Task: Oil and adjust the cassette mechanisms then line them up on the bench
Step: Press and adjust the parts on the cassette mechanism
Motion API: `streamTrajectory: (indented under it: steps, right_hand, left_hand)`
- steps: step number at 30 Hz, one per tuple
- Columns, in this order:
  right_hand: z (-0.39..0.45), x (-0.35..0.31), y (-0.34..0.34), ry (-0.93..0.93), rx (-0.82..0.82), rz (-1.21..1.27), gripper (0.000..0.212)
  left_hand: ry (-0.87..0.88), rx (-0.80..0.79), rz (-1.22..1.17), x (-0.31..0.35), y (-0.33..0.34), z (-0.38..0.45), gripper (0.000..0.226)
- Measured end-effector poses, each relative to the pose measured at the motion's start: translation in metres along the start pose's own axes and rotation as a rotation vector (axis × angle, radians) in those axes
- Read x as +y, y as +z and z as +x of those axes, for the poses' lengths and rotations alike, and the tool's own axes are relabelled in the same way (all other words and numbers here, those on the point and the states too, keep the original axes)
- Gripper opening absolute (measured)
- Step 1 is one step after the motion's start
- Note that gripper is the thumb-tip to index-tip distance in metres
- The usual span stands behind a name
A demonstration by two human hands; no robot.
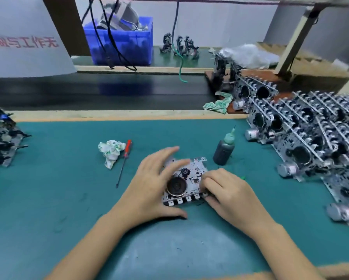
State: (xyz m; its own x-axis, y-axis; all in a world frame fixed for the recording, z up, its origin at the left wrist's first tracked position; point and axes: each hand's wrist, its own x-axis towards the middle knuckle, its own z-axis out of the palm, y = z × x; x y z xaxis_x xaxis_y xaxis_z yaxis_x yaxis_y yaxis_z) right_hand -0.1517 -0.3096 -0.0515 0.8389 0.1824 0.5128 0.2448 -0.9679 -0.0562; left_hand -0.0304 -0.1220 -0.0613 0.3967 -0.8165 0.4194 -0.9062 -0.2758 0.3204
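Metal cassette mechanism (186,181) sits flat on the desk (68,199) between both hands: left hand (149,186) cups its edge, right hand (225,191) pinches the key end. Looks like adjusting; oil bottle (224,149) just beyond, finished rows (311,142) further right await it.
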Motion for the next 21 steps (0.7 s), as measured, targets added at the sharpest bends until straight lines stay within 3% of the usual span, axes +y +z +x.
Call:
streamTrajectory:
  steps: [3, 7, 11, 15, 18, 21]
  right_hand:
    - [-0.005, 0.0, -0.001, 0.003, -0.02, 0.073, 0.017]
    - [-0.006, -0.004, -0.001, 0.105, 0.14, 0.206, 0.024]
    - [-0.006, -0.001, 0.001, 0.33, 0.245, 0.375, 0.02]
    - [-0.007, 0.001, 0.005, 0.541, 0.251, 0.51, 0.013]
    - [-0.008, 0.001, 0.009, 0.582, 0.22, 0.498, 0.006]
    - [-0.007, 0.001, 0.01, 0.593, 0.216, 0.5, 0.006]
  left_hand:
    - [-0.207, -0.065, -0.262, -0.01, -0.006, -0.008, 0.105]
    - [-0.246, -0.047, -0.346, -0.012, -0.007, -0.007, 0.098]
    - [-0.306, -0.074, -0.444, -0.012, -0.008, -0.009, 0.103]
    - [-0.319, -0.097, -0.463, -0.012, -0.008, -0.009, 0.105]
    - [-0.301, -0.093, -0.415, -0.009, -0.006, -0.008, 0.108]
    - [-0.275, -0.043, -0.316, -0.002, -0.004, -0.004, 0.097]
